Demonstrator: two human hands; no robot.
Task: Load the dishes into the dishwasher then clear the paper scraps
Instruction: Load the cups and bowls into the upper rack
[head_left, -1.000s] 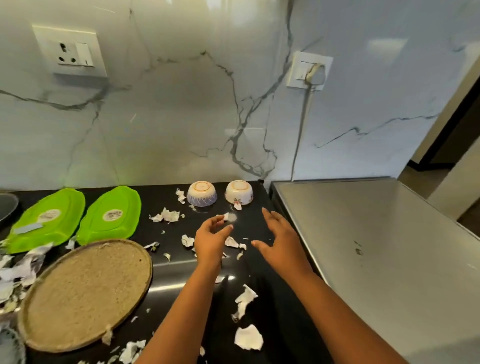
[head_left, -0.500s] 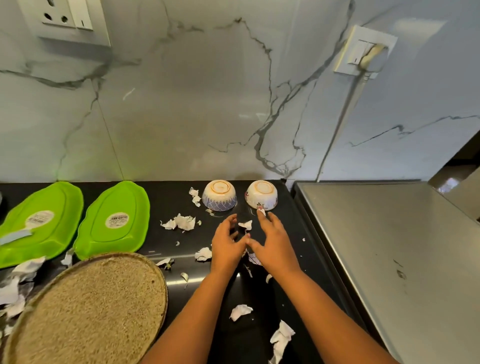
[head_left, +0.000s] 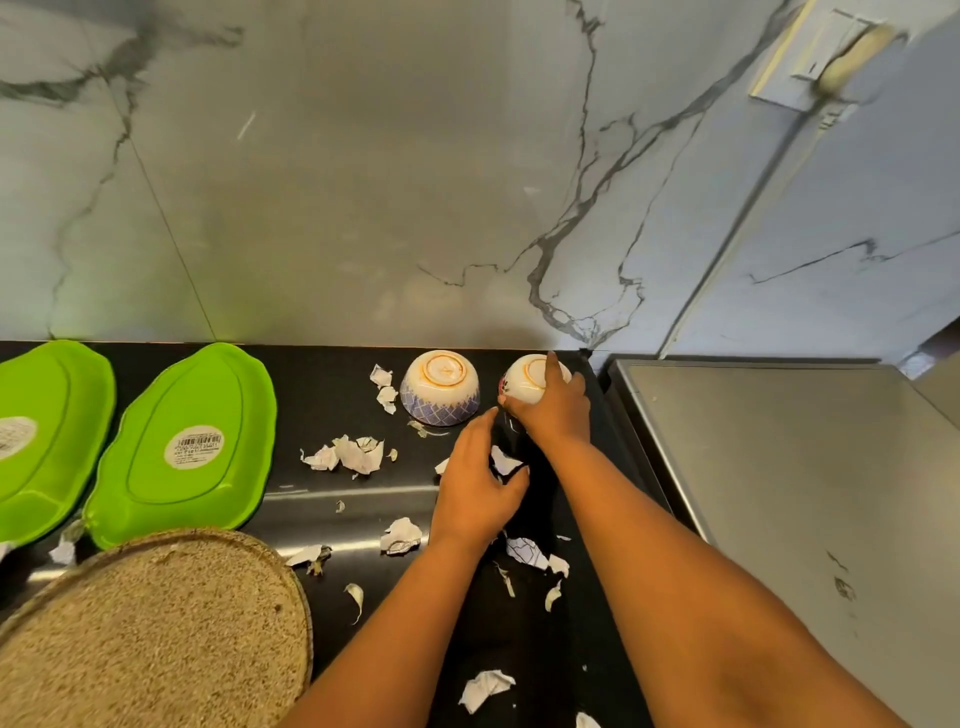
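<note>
Right hand (head_left: 550, 410) clamped from above on upturned white bowl (head_left: 522, 382), back right of bench (head_left: 332, 389), by wall (head_left: 363, 208). Left hand (head_left: 478, 483) loosely spread over paper scrap (head_left: 504, 461), holding nothing. Risk: smooth glaze slips from top grip on lift; bowl clips blue-patterned bowl (head_left: 440, 387) just beside.

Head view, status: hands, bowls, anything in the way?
Right hand gripping white bowl, upside down. Left hand open beside a scrap. Blue bowl untouched; scraps litter the counter around both.
</note>
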